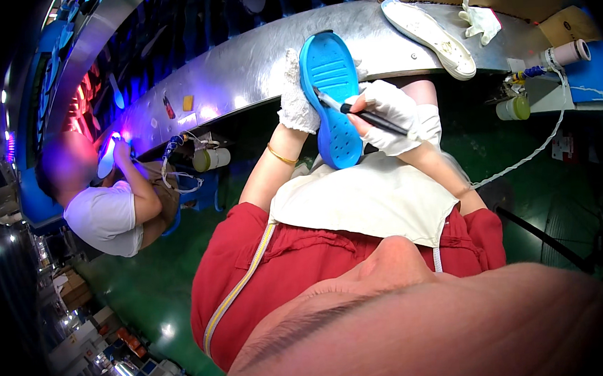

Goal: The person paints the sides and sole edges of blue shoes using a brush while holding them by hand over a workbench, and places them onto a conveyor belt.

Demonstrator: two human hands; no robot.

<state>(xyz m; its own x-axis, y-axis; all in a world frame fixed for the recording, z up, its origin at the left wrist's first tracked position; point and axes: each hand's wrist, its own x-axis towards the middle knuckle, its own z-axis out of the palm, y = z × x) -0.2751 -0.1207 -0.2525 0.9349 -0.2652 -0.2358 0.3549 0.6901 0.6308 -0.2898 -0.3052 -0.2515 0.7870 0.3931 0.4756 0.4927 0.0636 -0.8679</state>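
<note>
My left hand (296, 97), in a white knit glove, grips the left edge of a bright blue shoe sole (331, 98) and holds it upright, its patterned underside facing me. My right hand (393, 115), also gloved in white, holds a thin black brush (370, 117) whose tip touches the sole's middle. Both forearms rise from my lap, which a cream apron (365, 197) covers over red clothing.
A curved metal workbench (251, 66) runs behind the sole. On it lie a white sole (430, 29) and a spare white glove (480, 20). A green-lidded pot (513, 108) and a hose hang at right. Another seated person (111, 208) works at left.
</note>
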